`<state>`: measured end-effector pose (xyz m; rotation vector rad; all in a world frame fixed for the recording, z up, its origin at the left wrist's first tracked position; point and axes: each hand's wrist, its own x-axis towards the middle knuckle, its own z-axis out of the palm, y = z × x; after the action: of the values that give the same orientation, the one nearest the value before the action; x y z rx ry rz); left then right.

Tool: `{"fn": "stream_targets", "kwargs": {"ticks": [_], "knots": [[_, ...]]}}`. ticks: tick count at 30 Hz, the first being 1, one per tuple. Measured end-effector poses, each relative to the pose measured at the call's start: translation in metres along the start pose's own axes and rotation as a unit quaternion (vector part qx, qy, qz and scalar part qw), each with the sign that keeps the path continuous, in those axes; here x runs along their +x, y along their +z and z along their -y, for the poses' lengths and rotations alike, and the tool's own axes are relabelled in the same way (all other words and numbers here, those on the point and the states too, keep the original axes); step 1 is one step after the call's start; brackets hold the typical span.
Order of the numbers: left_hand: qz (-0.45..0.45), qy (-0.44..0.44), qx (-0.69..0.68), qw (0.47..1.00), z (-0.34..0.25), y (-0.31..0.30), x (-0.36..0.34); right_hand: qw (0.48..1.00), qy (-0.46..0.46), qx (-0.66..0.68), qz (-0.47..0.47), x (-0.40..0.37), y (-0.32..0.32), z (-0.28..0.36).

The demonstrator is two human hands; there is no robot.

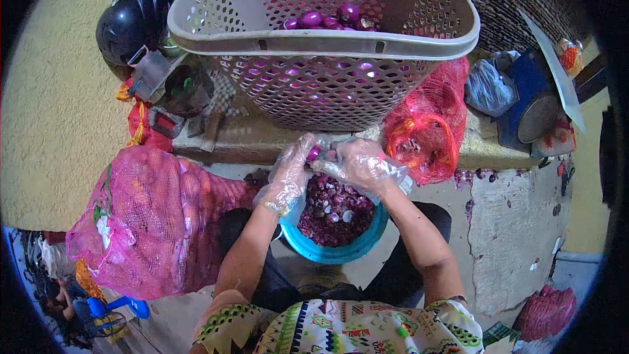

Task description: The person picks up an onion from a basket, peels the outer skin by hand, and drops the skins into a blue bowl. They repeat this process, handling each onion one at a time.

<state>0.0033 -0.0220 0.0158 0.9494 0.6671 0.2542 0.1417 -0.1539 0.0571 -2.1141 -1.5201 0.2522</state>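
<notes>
Skin removal apparently in hand: the left hand grips a purple onion above the blue basin of skins, the right hand alongside, contents indeterminable; loosening skin calls for a steady hold.

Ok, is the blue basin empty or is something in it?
Not empty: the blue basin holds purple onion skins across its visible inside; how deep, I cannot tell.

Purple onion, small, glossy, in left grip
</notes>
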Motion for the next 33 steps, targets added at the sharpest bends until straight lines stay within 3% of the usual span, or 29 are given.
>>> {"fn": "stream_targets", "kwargs": {"ticks": [5, 9, 14, 16, 17, 19, 21, 22, 33], "knots": [[0.004, 0.004, 0.001, 1.0, -0.001, -0.004, 0.0, 0.998, -0.029, -0.048, 0.012, -0.001, 0.008, -0.003], [-0.061, -0.016, -0.031, 0.998, -0.017, 0.01, -0.008, 0.987, -0.07, -0.136, 0.057, 0.0, 0.017, -0.008], [-0.121, 0.011, -0.11, 0.987, -0.015, 0.014, -0.002, 0.989, -0.098, -0.089, 0.061, -0.002, 0.015, -0.011], [-0.096, 0.007, -0.104, 0.99, -0.012, 0.008, 0.0, 0.991, -0.101, -0.071, 0.047, -0.001, 0.006, -0.004], [-0.096, 0.008, -0.104, 0.99, -0.011, 0.005, 0.0, 0.997, -0.057, -0.041, 0.044, -0.001, -0.001, -0.001], [0.012, -0.004, -0.079, 0.997, -0.014, 0.005, -0.004, 0.999, -0.012, -0.011, 0.041, 0.0, -0.009, 0.004], [0.015, 0.004, -0.071, 0.997, -0.017, 0.01, -0.007, 0.999, 0.009, 0.046, -0.027, 0.0, -0.011, 0.003], [0.017, 0.011, -0.064, 0.998, -0.017, 0.011, -0.008, 0.999, 0.039, 0.014, 0.01, 0.002, -0.015, 0.005], [0.016, -0.009, -0.019, 1.0, -0.011, 0.007, -0.006, 0.999, 0.022, 0.039, 0.017, 0.001, -0.014, 0.005]]}}
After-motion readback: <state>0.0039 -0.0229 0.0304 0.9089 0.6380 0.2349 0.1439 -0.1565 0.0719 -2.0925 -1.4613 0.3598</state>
